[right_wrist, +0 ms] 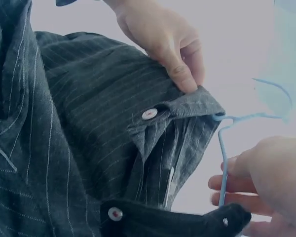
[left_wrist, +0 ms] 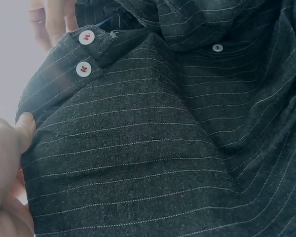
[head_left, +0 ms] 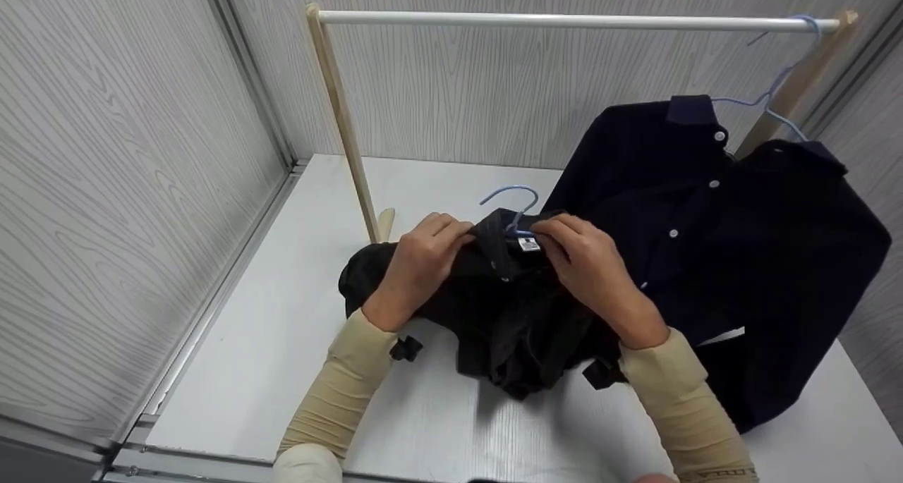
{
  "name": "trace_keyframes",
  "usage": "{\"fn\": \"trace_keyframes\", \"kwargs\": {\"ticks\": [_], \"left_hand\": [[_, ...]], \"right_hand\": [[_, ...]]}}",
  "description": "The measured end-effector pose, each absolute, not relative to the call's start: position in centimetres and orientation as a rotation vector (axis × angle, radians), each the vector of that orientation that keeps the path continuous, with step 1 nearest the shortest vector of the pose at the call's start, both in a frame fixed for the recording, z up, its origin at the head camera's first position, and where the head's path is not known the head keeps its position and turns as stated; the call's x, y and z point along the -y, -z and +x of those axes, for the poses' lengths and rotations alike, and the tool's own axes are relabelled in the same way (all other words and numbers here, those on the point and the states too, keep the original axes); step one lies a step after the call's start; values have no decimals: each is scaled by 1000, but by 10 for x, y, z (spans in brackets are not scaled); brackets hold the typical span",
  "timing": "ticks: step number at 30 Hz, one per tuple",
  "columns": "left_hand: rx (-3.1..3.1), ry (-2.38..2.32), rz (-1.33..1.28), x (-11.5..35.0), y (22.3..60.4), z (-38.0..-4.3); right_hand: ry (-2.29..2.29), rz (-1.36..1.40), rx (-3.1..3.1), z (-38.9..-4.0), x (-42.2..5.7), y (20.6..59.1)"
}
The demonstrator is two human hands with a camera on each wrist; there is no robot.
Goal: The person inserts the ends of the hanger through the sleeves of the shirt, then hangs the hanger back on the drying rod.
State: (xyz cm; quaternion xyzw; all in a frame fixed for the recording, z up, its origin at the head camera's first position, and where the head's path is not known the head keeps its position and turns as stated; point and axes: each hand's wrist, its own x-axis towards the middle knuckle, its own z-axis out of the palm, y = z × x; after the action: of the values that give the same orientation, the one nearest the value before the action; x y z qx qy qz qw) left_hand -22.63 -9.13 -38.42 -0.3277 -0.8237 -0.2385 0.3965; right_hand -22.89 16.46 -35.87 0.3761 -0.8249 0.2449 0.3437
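A black shirt with thin pale stripes [left_wrist: 118,133] and white buttons is bunched up in front of me, a blue wire hanger [head_left: 525,201] at its neck. My left hand [head_left: 427,250] pinches the shirt's shoulder beside the collar, thumb on top in the left wrist view. My right hand [head_left: 589,264] pinches one arm of the hanger [right_wrist: 223,168] on the other side of the neck. The hook points up and away, bare of cloth. A white label [head_left: 528,244] shows inside the collar. In the right wrist view, one collar side lies over the hanger's neck.
A rack with a white rail [head_left: 564,21] and wooden posts [head_left: 342,116] stands behind. On its right end hangs a dark navy shirt [head_left: 635,173] on another blue hanger [head_left: 779,81], close to my right forearm. Below is a white table [head_left: 247,356], with grained panels around it.
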Motion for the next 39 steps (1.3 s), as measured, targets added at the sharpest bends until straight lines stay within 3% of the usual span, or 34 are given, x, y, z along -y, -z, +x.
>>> {"fn": "trace_keyframes", "kwargs": {"ticks": [26,39], "left_hand": [[2061,623,-731,133,386,-236],[2088,754,-705,132,387,-239]], "right_hand": [[-676,855,2174,-239,-184,344],[-883,879,2113,-242,-192,345]]}}
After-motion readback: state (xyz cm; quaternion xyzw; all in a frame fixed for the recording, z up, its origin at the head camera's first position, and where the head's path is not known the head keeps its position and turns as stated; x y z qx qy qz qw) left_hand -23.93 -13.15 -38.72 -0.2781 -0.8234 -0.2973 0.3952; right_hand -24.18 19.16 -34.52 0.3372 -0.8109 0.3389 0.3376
